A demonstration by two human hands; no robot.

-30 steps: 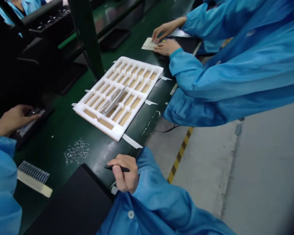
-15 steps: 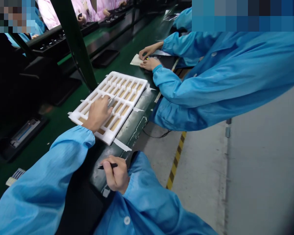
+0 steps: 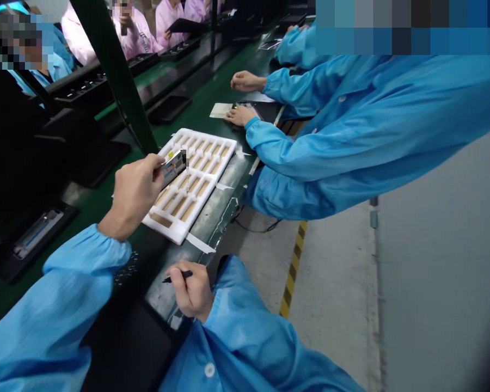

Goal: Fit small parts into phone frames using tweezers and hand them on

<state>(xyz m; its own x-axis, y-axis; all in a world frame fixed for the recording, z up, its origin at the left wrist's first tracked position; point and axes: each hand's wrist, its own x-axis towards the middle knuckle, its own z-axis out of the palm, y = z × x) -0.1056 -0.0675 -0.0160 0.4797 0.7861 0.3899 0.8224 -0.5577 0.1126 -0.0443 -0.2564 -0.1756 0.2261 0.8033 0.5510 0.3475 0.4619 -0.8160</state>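
Note:
My left hand (image 3: 131,190) is closed on a small flat electronic part (image 3: 173,170) with a shiny edge and a yellow dot. It holds the part tilted above a white foam tray (image 3: 177,233), which has rows of long slots with tan bottoms. Nearer to me, my right hand (image 3: 194,294) is curled round a black marker pen (image 3: 181,276), its dark tip pointing left over the table edge.
On the left, a black tray (image 3: 67,218) carries a flat part (image 3: 38,233). A co-worker's hands (image 3: 242,115) are beside a pale card (image 3: 221,111) beyond the foam tray. A dark green post (image 3: 116,76) rises behind it. White tape strips (image 3: 200,243) mark the table edge.
My left hand has lifted from the foam tray and moved left, with the electronic part now plainly in its fingers. The right hand stays put. One co-worker's hand has risen off the card.

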